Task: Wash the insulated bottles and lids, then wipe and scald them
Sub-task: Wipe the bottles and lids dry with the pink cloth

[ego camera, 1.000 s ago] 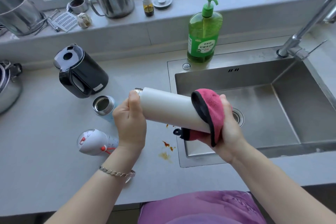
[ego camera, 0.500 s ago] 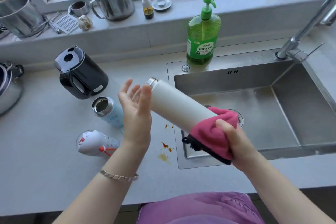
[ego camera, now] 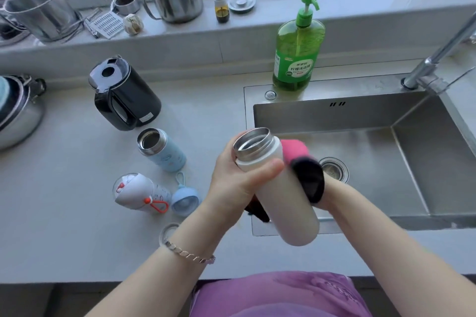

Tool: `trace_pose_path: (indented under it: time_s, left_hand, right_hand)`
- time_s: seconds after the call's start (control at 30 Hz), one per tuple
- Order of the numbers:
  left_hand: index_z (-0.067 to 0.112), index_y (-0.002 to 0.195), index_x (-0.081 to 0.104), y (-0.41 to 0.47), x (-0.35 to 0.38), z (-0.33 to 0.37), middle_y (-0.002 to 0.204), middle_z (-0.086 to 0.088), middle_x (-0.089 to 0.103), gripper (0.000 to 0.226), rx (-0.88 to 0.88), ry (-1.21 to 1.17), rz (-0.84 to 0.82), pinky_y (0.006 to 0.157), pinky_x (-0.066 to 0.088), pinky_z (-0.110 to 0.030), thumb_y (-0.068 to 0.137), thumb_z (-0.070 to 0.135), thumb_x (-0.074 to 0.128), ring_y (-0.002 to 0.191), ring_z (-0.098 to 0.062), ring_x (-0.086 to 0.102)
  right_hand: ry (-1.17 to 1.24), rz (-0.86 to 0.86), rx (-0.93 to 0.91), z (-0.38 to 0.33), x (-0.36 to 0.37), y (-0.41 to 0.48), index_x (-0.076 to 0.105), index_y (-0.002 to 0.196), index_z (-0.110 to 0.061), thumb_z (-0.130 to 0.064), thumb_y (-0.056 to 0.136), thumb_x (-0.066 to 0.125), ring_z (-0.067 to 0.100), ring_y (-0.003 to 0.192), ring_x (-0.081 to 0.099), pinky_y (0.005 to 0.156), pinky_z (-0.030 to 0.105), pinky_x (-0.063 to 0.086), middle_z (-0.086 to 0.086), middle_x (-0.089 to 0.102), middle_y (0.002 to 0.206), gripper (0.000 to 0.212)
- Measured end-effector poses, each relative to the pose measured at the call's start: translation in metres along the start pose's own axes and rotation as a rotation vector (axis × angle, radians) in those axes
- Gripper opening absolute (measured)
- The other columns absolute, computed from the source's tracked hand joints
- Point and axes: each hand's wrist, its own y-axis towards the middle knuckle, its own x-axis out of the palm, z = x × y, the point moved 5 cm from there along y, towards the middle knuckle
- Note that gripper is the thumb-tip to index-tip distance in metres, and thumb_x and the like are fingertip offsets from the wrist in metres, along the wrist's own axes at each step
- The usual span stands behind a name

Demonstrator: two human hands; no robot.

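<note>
I am gripping the white bottle [ego camera: 286, 203] below its mouth in my left hand [ego camera: 237, 180], over the sink [ego camera: 334, 113]'s near-left rim. My right hand [ego camera: 331, 188] is behind the pink cloth [ego camera: 296, 149] pressing on it; I cannot tell its grip.

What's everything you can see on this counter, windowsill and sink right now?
White insulated bottle: one, white, tilted over the sink edge.
Pink-and-black cloth: one, against that bottle.
Light blue open bottle: one, upright on the counter.
White bottle with orange loop: one, lying on the counter.
Light blue round lid: one, beside the lying bottle.
Black electric kettle: one, counter.
Green pump soap bottle: one, sink rim.
Stainless steel sink: one, silver, right.
Steel mug with green lid: one, windowsill.
Steel pot: one, windowsill, left.
Hands: two; left hand grips the white bottle near its mouth, right hand mostly behind the cloth.
</note>
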Motion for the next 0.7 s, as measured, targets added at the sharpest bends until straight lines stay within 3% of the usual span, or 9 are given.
trace_pose_path:
  time_s: [0.07,0.17,0.27,0.37,0.4,0.43,0.47,0.6,0.7]
  left_hand:
    - [0.024,0.095,0.062,0.001,-0.001,0.010,0.085,0.011,0.071,0.052,0.074,-0.003,-0.040,0.072,0.050,-0.020,0.045,0.028,0.076,0.081,-0.005,0.065]
    - [0.031,0.093,0.063,0.007,-0.019,0.017,0.092,0.012,0.070,0.048,0.170,-0.004,0.087,0.079,0.050,-0.025,0.047,0.028,0.077,0.089,-0.008,0.064]
    - [0.033,0.098,0.058,0.001,-0.029,0.019,0.097,0.014,0.068,0.053,0.254,0.130,0.182,0.085,0.046,-0.021,0.050,0.030,0.078,0.095,-0.006,0.062]
    - [0.026,0.105,0.053,-0.013,-0.026,0.017,0.098,0.020,0.065,0.058,0.297,0.207,0.224,0.084,0.043,-0.013,0.052,0.029,0.077,0.095,-0.001,0.061]
    - [0.025,0.105,0.052,-0.017,-0.030,0.019,0.097,0.022,0.064,0.058,0.309,0.202,0.261,0.084,0.043,-0.012,0.053,0.030,0.077,0.094,0.000,0.060]
    - [0.024,0.105,0.052,-0.021,-0.036,0.023,0.096,0.024,0.064,0.058,0.325,0.205,0.301,0.083,0.043,-0.011,0.053,0.030,0.076,0.093,0.001,0.060]
    - [0.025,0.105,0.051,-0.025,-0.042,0.029,0.096,0.025,0.063,0.058,0.346,0.228,0.332,0.083,0.043,-0.011,0.053,0.031,0.076,0.092,0.002,0.060]
    - [0.026,0.108,0.049,-0.051,-0.079,0.063,0.107,0.010,0.062,0.061,0.474,0.424,0.465,0.088,0.042,-0.014,0.055,0.030,0.079,0.100,-0.003,0.058]
    - [0.034,0.108,0.048,-0.068,-0.130,0.082,0.109,0.009,0.059,0.061,0.531,0.566,0.657,0.090,0.042,-0.019,0.055,0.035,0.079,0.104,-0.012,0.057]
  right_hand:
    - [0.014,0.014,0.046,0.009,-0.010,0.001,0.061,0.081,-0.001,-0.044,0.061,0.077,0.025,0.068,0.060,0.060,0.028,0.053,0.015,0.063,0.072,0.050]
    - [0.117,0.091,0.065,0.026,-0.019,-0.001,0.050,0.072,0.014,-0.015,0.093,0.047,0.030,0.062,0.059,0.052,0.027,0.052,0.027,0.062,0.059,0.036]
    - [0.120,-0.028,0.068,0.026,0.000,-0.006,0.047,0.066,0.020,-0.056,0.079,0.049,0.050,0.066,0.051,0.058,0.054,0.048,0.040,0.049,0.061,0.077]
    - [0.023,0.258,0.108,0.038,-0.006,0.009,0.058,0.071,0.006,-0.031,0.074,0.056,0.045,0.070,0.061,0.072,0.060,0.050,0.031,0.057,0.069,0.037]
    - [-0.045,0.364,0.107,0.039,-0.010,0.009,0.057,0.077,0.006,-0.027,0.073,0.058,0.059,0.087,0.054,0.069,0.050,0.053,0.030,0.057,0.070,0.033]
    - [-0.112,0.425,0.070,0.037,-0.014,0.010,0.056,0.078,0.002,-0.025,0.074,0.063,0.015,0.069,0.037,0.059,0.032,0.050,0.023,0.055,0.064,0.029]
    - [-0.178,0.452,0.032,0.032,-0.014,0.011,0.056,0.076,-0.001,-0.024,0.077,0.068,0.019,0.051,0.051,0.049,0.020,0.041,0.015,0.054,0.058,0.026]
    - [-0.336,0.370,-0.074,0.001,0.002,0.017,0.068,0.082,-0.015,-0.017,0.083,0.066,0.010,0.057,0.059,0.050,0.016,0.046,0.000,0.067,0.067,0.002]
    - [-0.492,0.339,-0.127,-0.016,0.011,0.029,0.067,0.080,-0.021,-0.010,0.084,0.064,0.014,0.067,0.061,0.062,0.021,0.048,0.000,0.068,0.075,0.012]
